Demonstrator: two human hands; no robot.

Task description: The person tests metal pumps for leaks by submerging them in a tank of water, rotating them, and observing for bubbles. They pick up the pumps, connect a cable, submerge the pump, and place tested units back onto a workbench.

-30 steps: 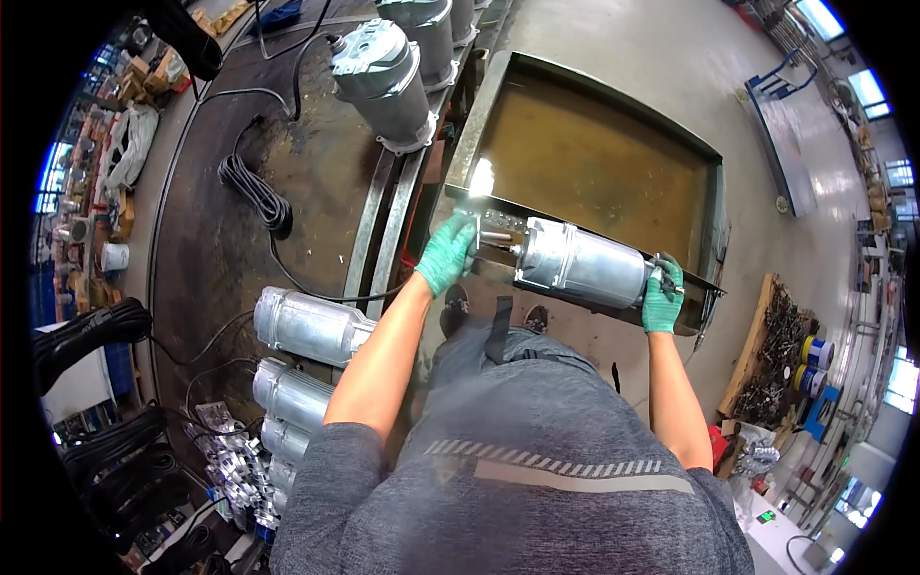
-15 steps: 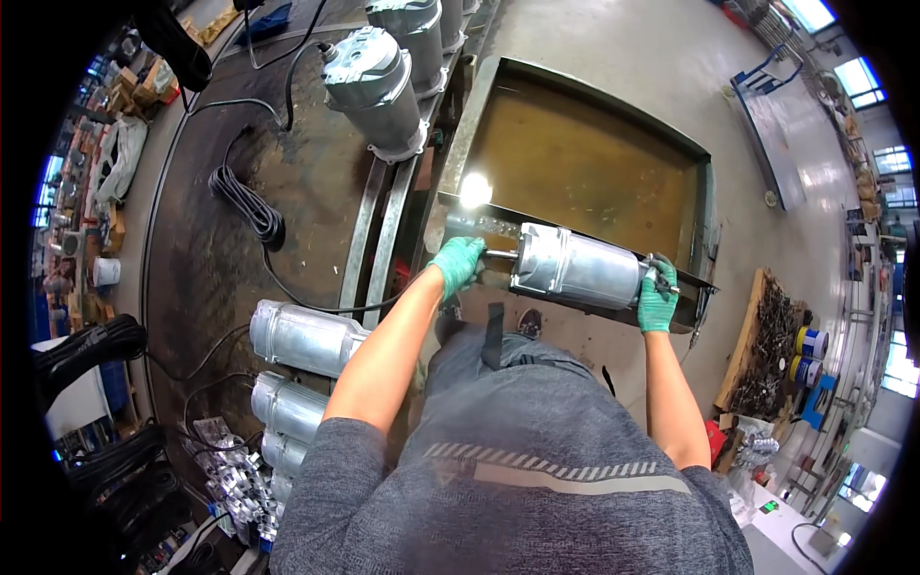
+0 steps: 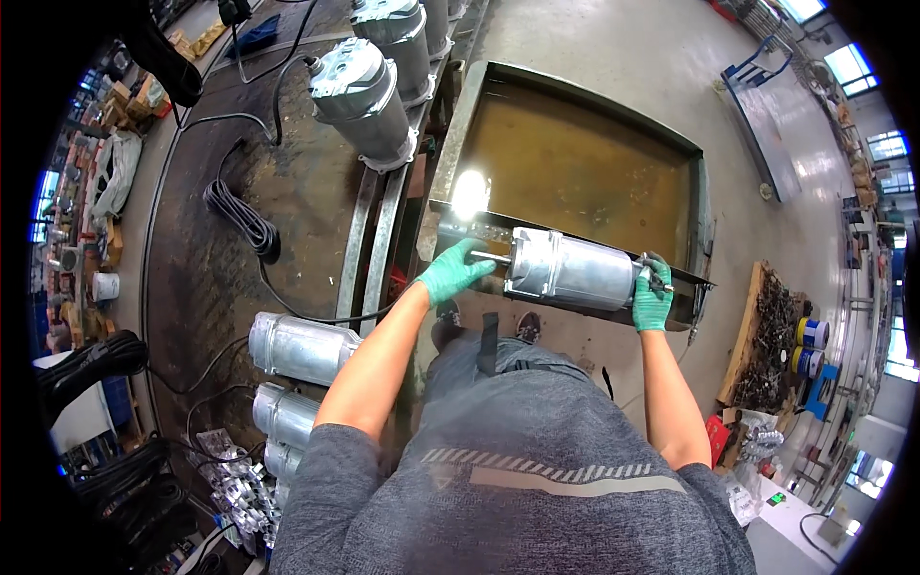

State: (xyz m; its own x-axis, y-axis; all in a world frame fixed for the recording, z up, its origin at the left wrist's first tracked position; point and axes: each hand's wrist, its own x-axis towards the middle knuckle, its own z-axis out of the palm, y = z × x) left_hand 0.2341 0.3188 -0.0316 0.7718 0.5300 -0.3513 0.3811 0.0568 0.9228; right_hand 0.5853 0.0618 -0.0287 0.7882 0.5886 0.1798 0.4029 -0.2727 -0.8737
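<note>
Gloved left hand (image 3: pixel 452 275) reached to a metal shaft (image 3: pixel 492 256), whether gripping or loose could not be told, gloved right hand (image 3: pixel 653 302) was curled around a small metal piece (image 3: pixel 656 277), silver housing (image 3: pixel 575 271) lay between both grips, shallow tray (image 3: pixel 458 144) sat just beyond them.

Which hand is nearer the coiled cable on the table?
Left. Your left hand is to the right of the coiled cable; your right hand is farther right, beyond the metal cylinder.
</note>
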